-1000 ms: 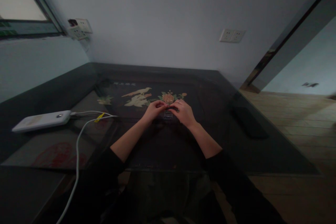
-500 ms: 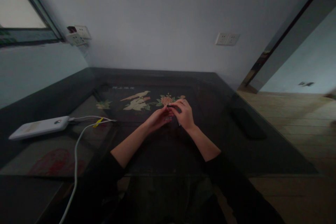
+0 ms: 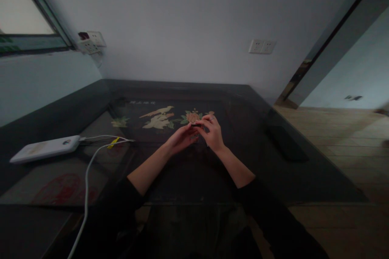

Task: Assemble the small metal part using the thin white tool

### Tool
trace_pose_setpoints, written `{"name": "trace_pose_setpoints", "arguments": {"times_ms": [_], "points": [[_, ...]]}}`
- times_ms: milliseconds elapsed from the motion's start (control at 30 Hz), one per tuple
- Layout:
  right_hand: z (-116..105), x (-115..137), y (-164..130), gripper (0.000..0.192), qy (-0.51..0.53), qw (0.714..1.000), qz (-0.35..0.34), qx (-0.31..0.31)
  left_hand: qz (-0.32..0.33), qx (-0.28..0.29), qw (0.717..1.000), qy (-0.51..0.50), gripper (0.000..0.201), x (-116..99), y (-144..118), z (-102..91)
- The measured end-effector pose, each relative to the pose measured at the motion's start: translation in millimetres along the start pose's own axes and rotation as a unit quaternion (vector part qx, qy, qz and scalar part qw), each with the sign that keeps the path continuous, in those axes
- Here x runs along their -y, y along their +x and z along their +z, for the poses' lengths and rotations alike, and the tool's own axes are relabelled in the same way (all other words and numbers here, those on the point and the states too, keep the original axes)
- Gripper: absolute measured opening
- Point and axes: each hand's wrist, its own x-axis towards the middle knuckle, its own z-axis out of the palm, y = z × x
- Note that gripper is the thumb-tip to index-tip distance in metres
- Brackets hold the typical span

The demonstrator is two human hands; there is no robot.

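Note:
A small dark object (image 3: 195, 125) is pinched between my two hands above the dark table; its kind is too small to make out. My left hand (image 3: 181, 139) grips it from the left, with thumb and fingertips closed at its near side. From the right, my right hand (image 3: 212, 132) closes thumb and forefinger on the same piece, and a ring shows on one finger. Just behind the hands lies a printed picture of a pink flower (image 3: 192, 116) and pale birds (image 3: 159, 120) on the tabletop.
On the left of the table (image 3: 243, 178) lies a white power bank (image 3: 48, 148) with a white cable (image 3: 87, 186) running to the front edge, tagged in yellow. A dark flat phone-like slab (image 3: 287, 143) rests at the right. Wall sockets (image 3: 261, 46) are behind.
Both hands stay in nearly the same place. The small dark object has turned slightly between the fingers and shows more of its length now.

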Motion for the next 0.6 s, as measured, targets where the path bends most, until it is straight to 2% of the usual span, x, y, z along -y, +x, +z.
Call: {"name": "trace_pose_setpoints", "arguments": {"times_ms": [333, 433, 500, 600], "points": [[-4.5, 0.6, 3.6, 0.018, -0.037, 0.999, -0.008, 0.019, 0.042, -0.012, 0.998, 0.036, 0.019, -2.6, 0.1, -1.3], [-9.4, -3.7, 8.6, 0.021, -0.078, 0.995, 0.049, 0.03, 0.075, -0.027, 0.994, 0.07, 0.024, -6.7, 0.9, -3.1], [-12.5, -8.0, 11.0, 0.021, -0.127, 0.982, 0.111, 0.083, 0.095, -0.049, 0.991, 0.08, 0.023, -9.7, 2.0, -5.6], [-15.6, -11.7, 11.5, 0.022, -0.205, 0.945, 0.187, 0.174, 0.111, -0.079, 0.987, 0.084, 0.021, -12.8, 4.7, -10.6]]}}
